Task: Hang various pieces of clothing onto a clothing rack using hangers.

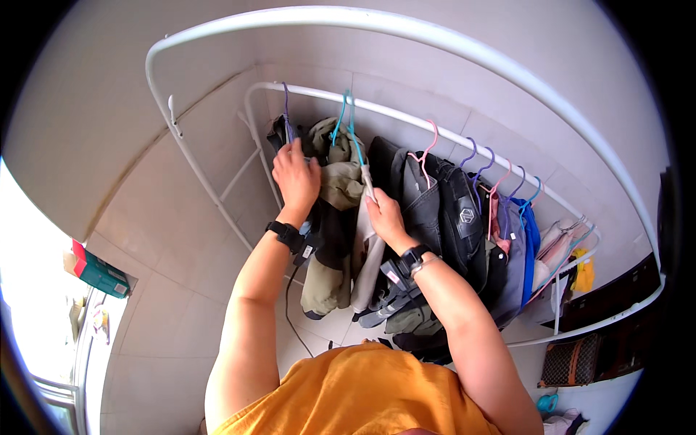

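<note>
My left hand (296, 177) is raised in front of a purple hanger (287, 109) that carries a dark garment (275, 133). Its fingers are slightly blurred, with the thumb apart from them, and the fingertips reach the hanger's lower part. A pale beige garment (368, 254) hangs from a tilted teal hanger (356, 145); my right hand (388, 217) is closed on its upper edge, just below the hanger's arm. Between my hands hangs an olive and black jacket (341, 185). Another teal hanger (338, 119) hooks over the rail beside it.
The white rack's rail (391, 112) runs across, and its outer bar (348, 16) curves overhead. Dark trousers on a pink hanger (429, 145), a black backpack (464, 217) and a blue garment (531, 246) hang to the right. A green and red box (101, 270) is at the left.
</note>
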